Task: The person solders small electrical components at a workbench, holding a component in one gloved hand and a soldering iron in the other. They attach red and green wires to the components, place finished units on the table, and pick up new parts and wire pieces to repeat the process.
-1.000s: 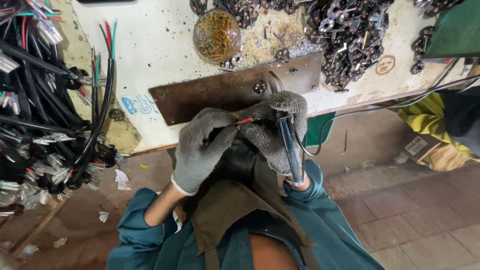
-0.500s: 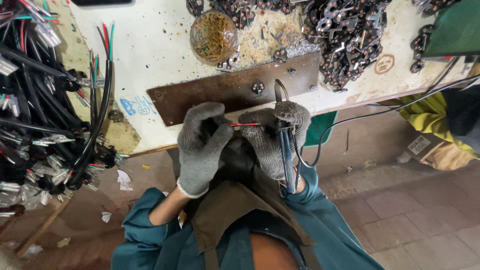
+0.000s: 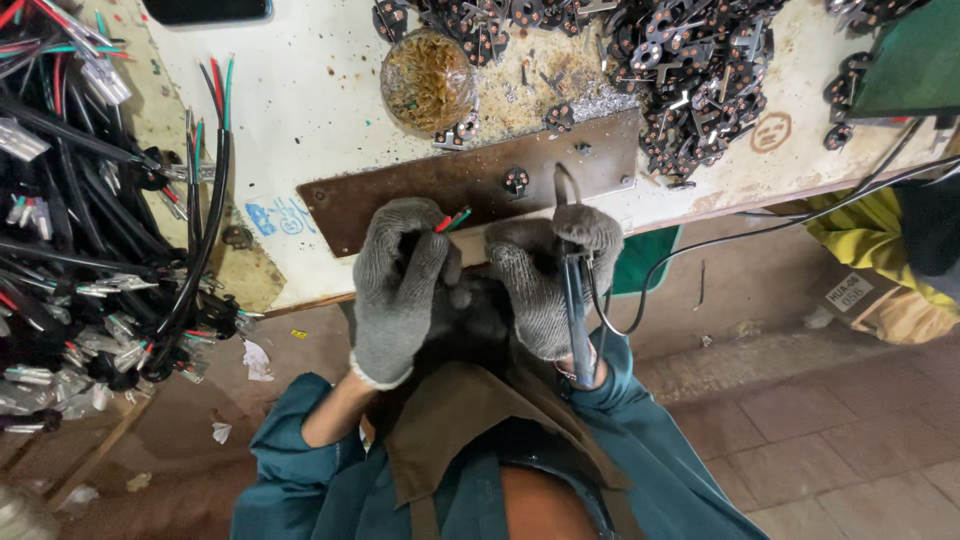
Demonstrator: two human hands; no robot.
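Left hand, gloved, is clenched on thin red and green wires at the workbench edge. Right hand, alongside, is closed around the pliers, tips above the brown plate.

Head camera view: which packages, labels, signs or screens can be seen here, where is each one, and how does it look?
Cardboard box: on the floor at the right, brown, with dark print on one face.
Round stamp mark: on the white table, upper right, an orange-brown circle.
Blue scribble: on the table's left part, beside the brown metal plate.
Dark panel: at the top edge, black, perhaps a screen; cannot tell.
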